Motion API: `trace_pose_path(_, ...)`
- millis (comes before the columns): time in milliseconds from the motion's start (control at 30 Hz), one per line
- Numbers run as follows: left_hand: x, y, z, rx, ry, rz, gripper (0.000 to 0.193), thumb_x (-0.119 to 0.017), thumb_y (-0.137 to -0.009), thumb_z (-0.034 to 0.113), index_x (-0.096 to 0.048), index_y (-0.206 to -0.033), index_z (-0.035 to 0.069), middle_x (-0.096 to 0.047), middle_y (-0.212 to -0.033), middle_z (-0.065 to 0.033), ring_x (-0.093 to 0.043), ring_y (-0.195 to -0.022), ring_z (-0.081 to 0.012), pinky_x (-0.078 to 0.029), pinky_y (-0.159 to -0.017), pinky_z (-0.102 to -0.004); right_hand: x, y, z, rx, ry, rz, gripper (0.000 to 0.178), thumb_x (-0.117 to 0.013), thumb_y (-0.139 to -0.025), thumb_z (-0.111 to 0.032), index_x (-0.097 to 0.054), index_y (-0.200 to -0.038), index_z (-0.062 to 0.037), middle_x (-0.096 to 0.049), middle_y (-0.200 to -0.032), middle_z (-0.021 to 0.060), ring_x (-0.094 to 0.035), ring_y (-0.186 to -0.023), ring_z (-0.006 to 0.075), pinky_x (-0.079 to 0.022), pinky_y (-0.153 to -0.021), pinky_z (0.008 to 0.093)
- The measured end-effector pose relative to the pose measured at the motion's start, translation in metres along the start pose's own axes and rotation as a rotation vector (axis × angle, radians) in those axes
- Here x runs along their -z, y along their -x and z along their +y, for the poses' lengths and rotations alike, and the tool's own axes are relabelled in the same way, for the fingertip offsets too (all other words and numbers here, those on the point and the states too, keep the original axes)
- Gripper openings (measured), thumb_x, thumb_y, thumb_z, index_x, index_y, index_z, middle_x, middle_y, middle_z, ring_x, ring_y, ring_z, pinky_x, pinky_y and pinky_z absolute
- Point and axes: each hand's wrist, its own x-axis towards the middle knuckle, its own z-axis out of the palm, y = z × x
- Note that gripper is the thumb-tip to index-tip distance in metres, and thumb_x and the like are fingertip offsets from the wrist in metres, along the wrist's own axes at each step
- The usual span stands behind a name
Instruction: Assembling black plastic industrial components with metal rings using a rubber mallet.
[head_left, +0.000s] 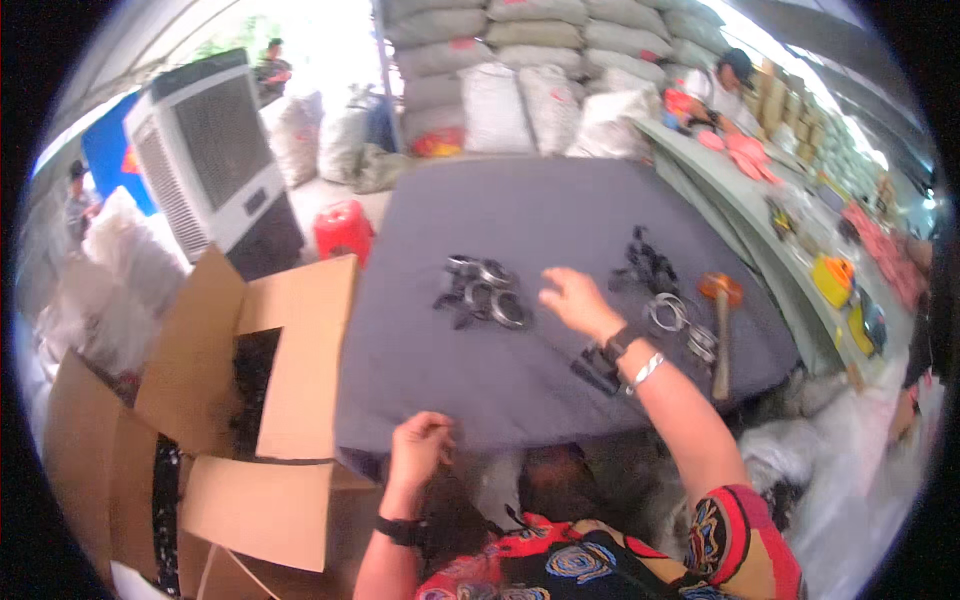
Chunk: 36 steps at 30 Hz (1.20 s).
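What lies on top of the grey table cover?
On the cover: silver rings with black parts, a pile of black parts, black pieces, more silver rings, an orange-headed mallet. Anything beneath the right forearm is hidden.

Looks like a workshop-cum-storage area, semi-open, under a pale tent-like roof [150, 45]. In front of me: a worktable [560, 220] w/ dark cloth on top, metal rings & black parts [485, 295] in clusters, plus a hammer [722, 335]. To my R, a long grey-green bench [735, 200] w/ misc. gear & a co-worker [722, 95] at the far end. Opp. me, stuffed sacks [540, 35] stacked high. On my L, open cardboard boxes [310, 365] & a big air cooler [215, 150].
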Motion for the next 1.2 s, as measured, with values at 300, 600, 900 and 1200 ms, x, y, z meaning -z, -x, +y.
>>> trace_pose_path(300,-0.013,-0.007,-0.006,-0.076,-0.068,-0.014,0.009,-0.056,-0.085,-0.004,-0.062,-0.091,-0.001,-0.062,-0.075,-0.005,-0.06,-0.062,-0.0097,-0.044,-0.046,-0.0216,0.146,0.077,0.093,-0.337,0.013,0.156,0.029,-0.063,-0.076,-0.016,-0.066,-0.097,0.0031,-0.068,-0.092,0.0185,-0.066,-0.086,0.0297,-0.051,-0.077,0.0384)
trace_pose_path(600,-0.011,-0.003,-0.007,-0.055,-0.08,-0.01,0.008,-0.056,-0.086,-0.003,-0.062,-0.092,-0.002,-0.061,-0.072,-0.0054,-0.059,-0.061,-0.0098,-0.044,-0.046,-0.0214,0.091,0.108,0.09,-0.408,0.582,-0.196,0.023,-0.065,-0.08,-0.023,-0.065,-0.088,-0.0015,-0.064,-0.092,0.0207,-0.062,-0.088,0.0377,-0.05,-0.077,0.0463)
trace_pose_path(900,-0.002,-0.01,-0.006,-0.059,-0.035,-0.008,0.009,-0.057,-0.086,-0.001,-0.063,-0.092,-0.002,-0.063,-0.075,-0.0057,-0.06,-0.063,-0.0109,-0.046,-0.047,-0.0218,0.063,0.069,0.076,-0.22,0.482,0.029,0.033,-0.063,-0.082,-0.019,-0.055,-0.108,-0.0002,-0.062,-0.09,0.0226,-0.062,-0.087,0.0395,-0.05,-0.076,0.048)
trace_pose_path(1200,-0.008,-0.006,-0.014,0.021,-0.118,-0.05,0.012,-0.058,-0.087,0.005,-0.063,-0.096,0.001,-0.064,-0.075,-0.0061,-0.059,-0.059,-0.0117,-0.047,-0.048,-0.0255,0.054,0.039,0.149,-0.835,-0.529,0.256,0.046,-0.059,-0.086,-0.012,-0.05,-0.13,-0.0036,-0.066,-0.1,0.0143,-0.064,-0.061,0.0209,-0.05,-0.047,0.0325)
